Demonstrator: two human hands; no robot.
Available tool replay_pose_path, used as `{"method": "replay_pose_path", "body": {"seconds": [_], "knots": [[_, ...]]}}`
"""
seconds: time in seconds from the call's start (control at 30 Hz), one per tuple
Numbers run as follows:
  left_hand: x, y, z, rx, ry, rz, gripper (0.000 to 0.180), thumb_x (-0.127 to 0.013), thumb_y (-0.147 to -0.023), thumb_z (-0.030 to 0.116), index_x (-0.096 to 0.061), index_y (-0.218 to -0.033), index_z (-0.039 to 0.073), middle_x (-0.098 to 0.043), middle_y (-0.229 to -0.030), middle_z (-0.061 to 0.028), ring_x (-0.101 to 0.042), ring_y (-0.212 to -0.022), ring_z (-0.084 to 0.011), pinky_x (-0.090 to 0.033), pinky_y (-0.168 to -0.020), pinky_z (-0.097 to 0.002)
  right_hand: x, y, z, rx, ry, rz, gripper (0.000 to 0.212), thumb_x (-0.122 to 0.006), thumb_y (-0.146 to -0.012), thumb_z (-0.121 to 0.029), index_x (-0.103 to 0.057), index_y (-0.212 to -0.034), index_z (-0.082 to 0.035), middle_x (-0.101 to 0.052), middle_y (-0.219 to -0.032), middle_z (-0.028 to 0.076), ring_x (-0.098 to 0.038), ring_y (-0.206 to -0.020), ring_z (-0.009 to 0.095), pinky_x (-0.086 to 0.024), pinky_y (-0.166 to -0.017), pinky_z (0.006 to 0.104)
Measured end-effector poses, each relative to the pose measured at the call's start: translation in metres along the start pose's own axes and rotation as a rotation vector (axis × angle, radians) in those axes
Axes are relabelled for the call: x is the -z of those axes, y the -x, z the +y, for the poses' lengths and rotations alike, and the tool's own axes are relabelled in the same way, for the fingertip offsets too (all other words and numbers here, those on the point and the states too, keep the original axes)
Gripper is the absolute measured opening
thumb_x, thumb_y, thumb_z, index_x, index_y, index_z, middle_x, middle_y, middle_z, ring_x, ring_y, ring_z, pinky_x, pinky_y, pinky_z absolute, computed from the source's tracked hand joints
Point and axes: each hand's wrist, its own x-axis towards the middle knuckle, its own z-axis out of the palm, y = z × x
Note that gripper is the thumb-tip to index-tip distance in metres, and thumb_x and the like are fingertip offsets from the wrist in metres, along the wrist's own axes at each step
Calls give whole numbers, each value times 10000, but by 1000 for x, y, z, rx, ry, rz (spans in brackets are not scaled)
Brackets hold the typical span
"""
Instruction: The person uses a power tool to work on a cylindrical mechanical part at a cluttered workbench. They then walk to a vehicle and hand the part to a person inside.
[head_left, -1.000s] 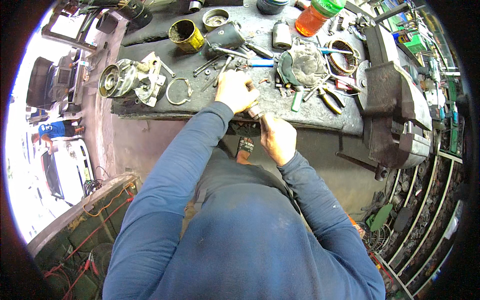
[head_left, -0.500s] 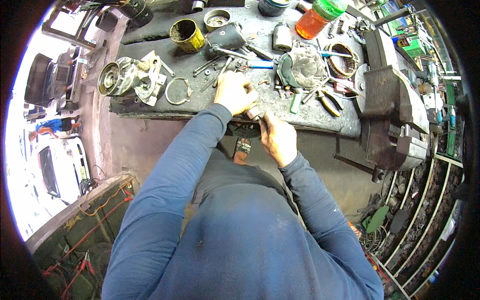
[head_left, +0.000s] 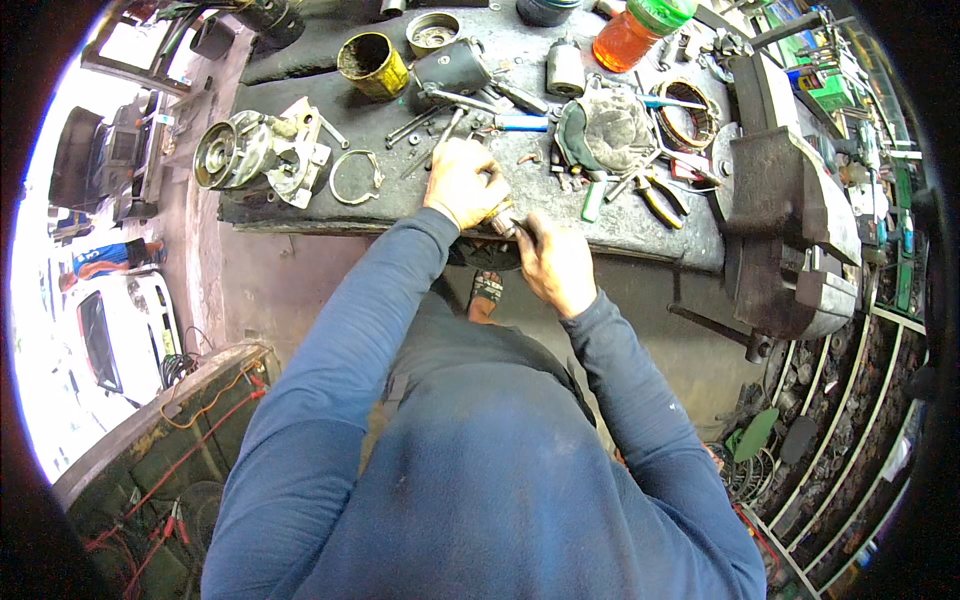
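Observation:
Over the bench's front edge, my left hand [head_left: 462, 184] is closed around a small cylindrical metal part [head_left: 503, 223], whose end sticks out toward the right. My right hand [head_left: 556, 267] is closed in a pinch at that end. Its fingertips touch the part, and whether they also hold something small is hidden. Beyond my left hand lie loose bolts [head_left: 408, 128], a blue-handled tool [head_left: 521, 123] and a dark cylindrical motor housing [head_left: 450, 70]. A metal ring clamp [head_left: 355, 180] and a cast metal housing [head_left: 262, 157] lie to the left.
A large bench vise [head_left: 790, 225] stands at the right. Near it are pliers [head_left: 660, 202], a dirty rag [head_left: 612, 135], a copper-wound ring [head_left: 686, 117] and a green-lidded jar of orange liquid [head_left: 635, 38]. A yellow can [head_left: 372, 66] stands at the back. A slatted metal rack [head_left: 850, 440] fills the lower right.
Both hands stay at the bench edge on the metal part, with only slight shifts of the fingers and wrists. In the far left background, a person in blue has moved a little.

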Motion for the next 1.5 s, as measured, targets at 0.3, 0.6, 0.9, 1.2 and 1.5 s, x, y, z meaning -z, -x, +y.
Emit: {"method": "replay_pose_path", "body": {"seconds": [0.3,0.6,0.9,1.2,1.5], "knots": [[-4,1,-3,-6,-19,14,120,-747,-742,209,-712,-751,95,-667,-823,-92,-622,-870,-339,-488,-866,-451,-5,-6,0,63,97,27,116,-664,-964,-160,-580,-916,-95,-618,-637,151,-660,-596,374,-520,-558,479],[-1,-2,-1,1,3,8,129,-749,-731,207,-718,-749,83,-671,-809,-101,-625,-866,-342,-492,-856,-458,-6,1,-4,-91,-136,45,127,-691,-969,-126,-604,-948,-36,-650,-724,225,-682,-694,428,-514,-605,477],[-6,-2,-2,52,13,22,189,-781,-691,272,-714,-698,96,-680,-812,-93,-635,-875,-329,-480,-892,-458,-5,10,-6,-35,-152,94,100,-670,-965,-120,-585,-960,-67,-642,-707,190,-670,-664,413,-520,-585,492],[-7,-2,-3,56,5,-12,207,-786,-692,300,-724,-719,104,-688,-846,-101,-634,-912,-339,-477,-918,-463,-4,7,-12,31,49,81,136,-688,-951,-126,-574,-922,-57,-608,-657,189,-641,-612,406,-494,-564,485],[-6,-1,-4,38,1,1,209,-786,-692,310,-725,-715,112,-693,-847,-98,-635,-901,-337,-478,-906,-464,-3,14,-7,142,128,91,149,-708,-886,-88,-563,-917,-76,-603,-715,154,-624,-644,366,-500,-604,460]]}}
